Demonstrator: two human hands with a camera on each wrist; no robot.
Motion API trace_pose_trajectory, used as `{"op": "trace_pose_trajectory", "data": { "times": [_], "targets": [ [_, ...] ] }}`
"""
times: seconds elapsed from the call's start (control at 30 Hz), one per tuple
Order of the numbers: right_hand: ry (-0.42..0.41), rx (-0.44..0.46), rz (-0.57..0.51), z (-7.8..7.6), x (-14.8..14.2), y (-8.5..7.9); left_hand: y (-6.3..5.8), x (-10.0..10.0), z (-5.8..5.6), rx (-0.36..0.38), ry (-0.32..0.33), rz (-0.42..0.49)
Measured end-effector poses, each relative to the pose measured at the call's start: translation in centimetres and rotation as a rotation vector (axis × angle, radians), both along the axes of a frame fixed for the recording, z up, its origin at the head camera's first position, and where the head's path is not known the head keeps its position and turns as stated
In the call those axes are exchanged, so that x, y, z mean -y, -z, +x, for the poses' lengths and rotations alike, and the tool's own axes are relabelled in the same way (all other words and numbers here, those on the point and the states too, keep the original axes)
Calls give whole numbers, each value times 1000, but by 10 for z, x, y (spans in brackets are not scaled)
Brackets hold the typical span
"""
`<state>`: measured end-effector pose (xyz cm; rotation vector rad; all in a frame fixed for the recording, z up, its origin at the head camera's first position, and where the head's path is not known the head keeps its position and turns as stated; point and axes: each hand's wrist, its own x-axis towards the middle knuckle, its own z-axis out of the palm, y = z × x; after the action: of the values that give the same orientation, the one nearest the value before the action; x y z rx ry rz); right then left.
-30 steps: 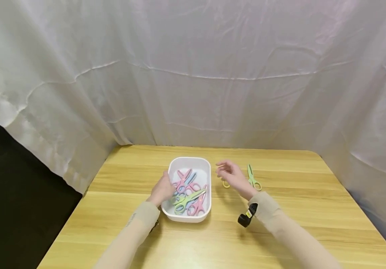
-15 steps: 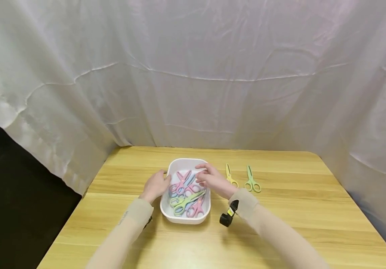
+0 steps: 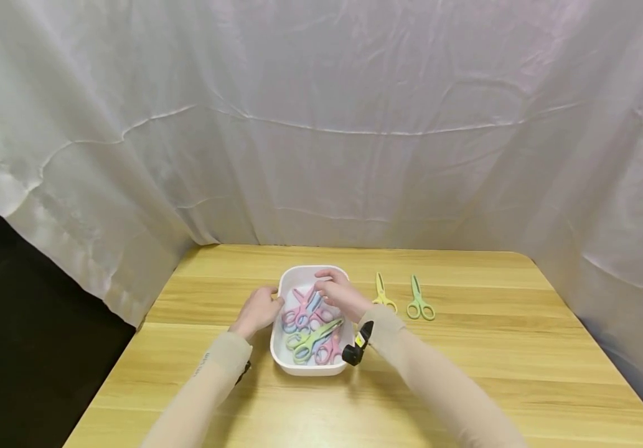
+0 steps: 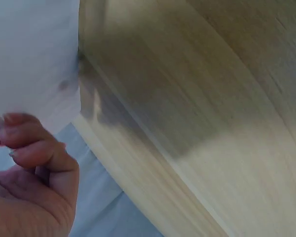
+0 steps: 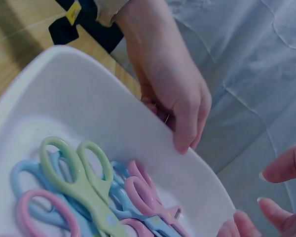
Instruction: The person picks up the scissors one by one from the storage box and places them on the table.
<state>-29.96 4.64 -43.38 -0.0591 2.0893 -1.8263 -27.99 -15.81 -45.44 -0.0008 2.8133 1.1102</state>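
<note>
A white plastic bin (image 3: 309, 371) stands on the table, with several pink, blue and green scissors piled inside. On top of the pile lie the green scissors (image 3: 311, 342); pink scissors (image 3: 301, 309) lie farther back. My left hand (image 3: 256, 311) pinches the bin's left rim, thumb over the edge and fingers outside, as the right wrist view also shows. Over the right part of the bin hovers my right hand (image 3: 345, 295), holding nothing. Its fingers (image 5: 281, 165) are spread and loosely bent above the scissors in the right wrist view.
To the right of the bin, yellow scissors (image 3: 380, 289) and green scissors (image 3: 416, 289) lie side by side on the wooden table (image 3: 495, 336), blades pointing away. A pale curtain (image 3: 321, 174) hangs behind the table and along its sides.
My right hand has moved left from above the yellow scissors to over the bin, revealing those scissors. My left hand has shifted slightly outward at the left rim.
</note>
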Motion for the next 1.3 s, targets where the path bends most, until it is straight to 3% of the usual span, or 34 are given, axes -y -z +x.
{"op": "trace_pose_trajectory", "data": {
  "times": [0.3, 0.57, 0.9, 1.07, 1.3],
  "targets": [
    [71, -77, 154, -7, 20, 9, -6, 1, 8, 46, 6, 69],
    [12, -26, 261, -5, 27, 12, -5, 3, 9, 85, -4, 182],
    [-36, -78, 472, -2, 34, 17, 0, 4, 2, 31, -64, 36],
    [-52, -48, 530, 0, 39, 17, 4, 3, -2, 23, -99, 75],
    [-87, -42, 590, 4, 47, 14, 6, 5, -3, 4, -91, 99]
  ]
}}
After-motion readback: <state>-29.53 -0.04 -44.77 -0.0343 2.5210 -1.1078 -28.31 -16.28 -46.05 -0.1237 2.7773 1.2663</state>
